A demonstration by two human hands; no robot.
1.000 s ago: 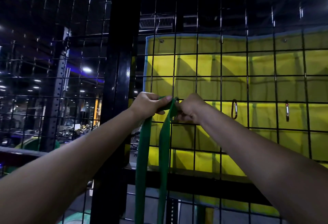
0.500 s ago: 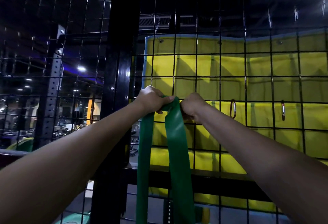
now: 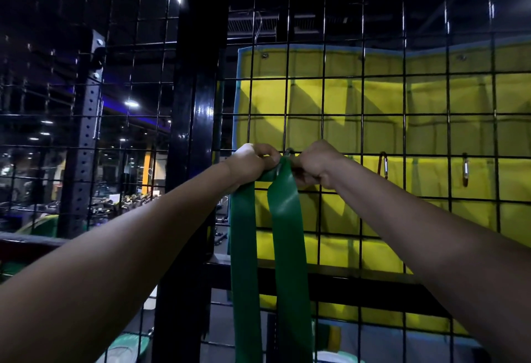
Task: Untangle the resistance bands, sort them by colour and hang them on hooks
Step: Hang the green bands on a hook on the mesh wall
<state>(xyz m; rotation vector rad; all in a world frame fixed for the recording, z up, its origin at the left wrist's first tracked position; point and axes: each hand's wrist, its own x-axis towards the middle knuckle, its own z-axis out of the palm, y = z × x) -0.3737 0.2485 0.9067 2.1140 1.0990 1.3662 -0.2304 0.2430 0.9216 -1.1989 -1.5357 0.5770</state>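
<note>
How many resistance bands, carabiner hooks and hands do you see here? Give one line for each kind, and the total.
Green resistance band: 1, gripped at its top by both hands
Carabiner hooks on the wire grid: 3, at and; the first is mostly hidden between the hands
Hands: 2, left hand and right hand
Total: 6

A black wire grid panel (image 3: 365, 98) fills most of the view; a glossy black upright post (image 3: 195, 121) divides it left of centre; behind the mesh hangs a yellow padded mat (image 3: 373, 121) with a pale blue border and small eyelets along its top edge; further left stands a perforated rack upright (image 3: 86, 144); beyond it lies a dim gym floor under small ceiling lights (image 3: 131, 103).
</note>
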